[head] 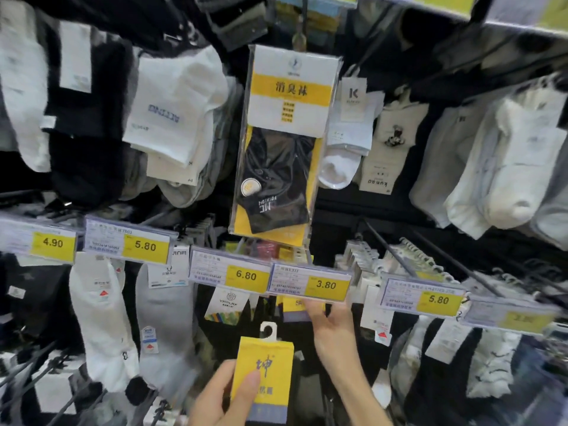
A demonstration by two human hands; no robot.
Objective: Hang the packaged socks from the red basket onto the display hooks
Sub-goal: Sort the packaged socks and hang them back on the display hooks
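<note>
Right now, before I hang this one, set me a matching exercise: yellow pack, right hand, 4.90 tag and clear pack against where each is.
1. yellow pack
2. right hand
3. 4.90 tag
4. clear pack

A. far left of the view
B. gripped by the left hand
C. hanging top centre
D. reaching the lower edge of the 3.80 tag

Pairs: 1-B, 2-D, 3-A, 4-C.

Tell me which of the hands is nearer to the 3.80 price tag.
Right. The right hand reaches up just below the 3.80 price tag, fingertips at its lower edge. The left hand is lower down, gripping the yellow sock pack.
</note>
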